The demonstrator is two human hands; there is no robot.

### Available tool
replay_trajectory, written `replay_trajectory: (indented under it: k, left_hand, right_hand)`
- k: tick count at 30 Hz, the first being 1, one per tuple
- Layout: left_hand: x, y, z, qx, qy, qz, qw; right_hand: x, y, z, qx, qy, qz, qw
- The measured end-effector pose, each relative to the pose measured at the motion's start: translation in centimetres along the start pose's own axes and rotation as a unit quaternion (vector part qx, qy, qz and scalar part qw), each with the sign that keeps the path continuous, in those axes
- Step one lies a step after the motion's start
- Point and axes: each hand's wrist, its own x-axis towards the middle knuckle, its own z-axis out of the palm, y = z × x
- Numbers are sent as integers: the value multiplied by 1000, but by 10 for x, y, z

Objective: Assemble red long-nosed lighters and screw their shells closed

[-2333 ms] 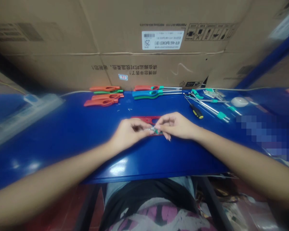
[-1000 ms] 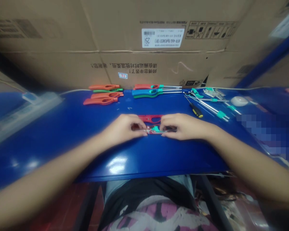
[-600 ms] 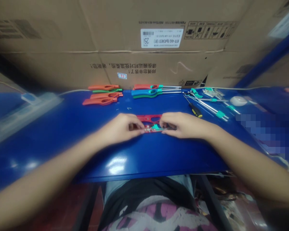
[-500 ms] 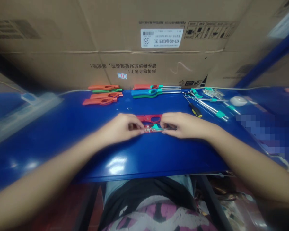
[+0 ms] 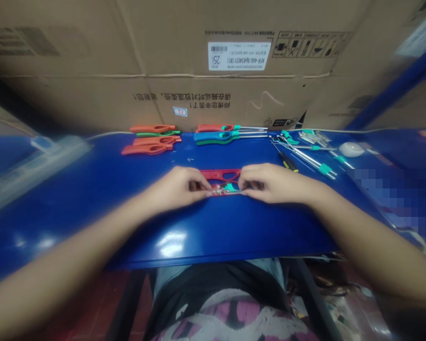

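Low in front of me lies an opened red lighter casing half (image 5: 218, 193), with a green trigger (image 5: 229, 188) and thin wire in it. My left hand (image 5: 179, 189) is closed, thumb and fingers pinching the casing's left end. At its right end, my right hand (image 5: 270, 182) is closed too, thumb and fingertips pressed together on the casing or the wire; which one, I cannot make out. Just behind, the matching red casing half (image 5: 218, 174) lies on the table, its ends partly hidden by my fingers.
Orange and green lighter casings (image 5: 152, 142) lie at the back left. Lighters with metal tubes (image 5: 230, 136) lie at the back centre. A black and yellow screwdriver (image 5: 287, 162), loose metal tubes (image 5: 310, 160) and a white round object (image 5: 352, 149) are to the right. A power strip (image 5: 39, 166) stands left.
My right hand has shifted slightly right and up along the casing, and more of its right part shows. My left hand has stayed almost still.
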Motion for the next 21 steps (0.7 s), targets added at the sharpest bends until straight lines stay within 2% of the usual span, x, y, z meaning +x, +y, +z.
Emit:
replay_trajectory:
  k: [13, 21]
  left_hand:
    - [-1, -2, 1, 4, 5, 40, 999]
    - [-2, 1, 0, 11, 1, 22, 1000]
  right_hand:
    - [2, 0, 5, 8, 10, -8, 1000]
    - [7, -4, 16, 18, 47, -22, 998]
